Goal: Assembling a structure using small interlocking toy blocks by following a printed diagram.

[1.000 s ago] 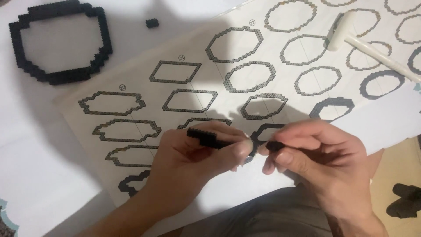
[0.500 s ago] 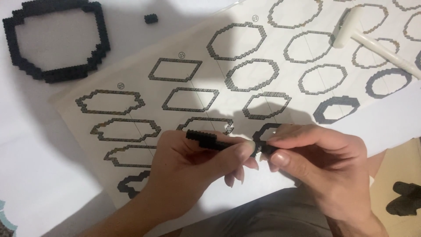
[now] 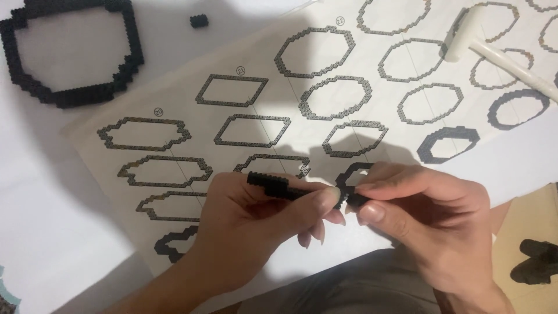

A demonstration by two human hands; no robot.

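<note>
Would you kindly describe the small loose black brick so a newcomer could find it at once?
Start at the big black brick ring in the top left corner of the white table. Just right of it, above the instruction sheet, lies the small black brick. It is a lone piece, touching nothing.

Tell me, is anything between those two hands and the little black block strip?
Nothing visible. The left hand pinches the black block strip directly, and the right hand meets its end at the fingertips. The instruction sheet lies underneath.
</note>
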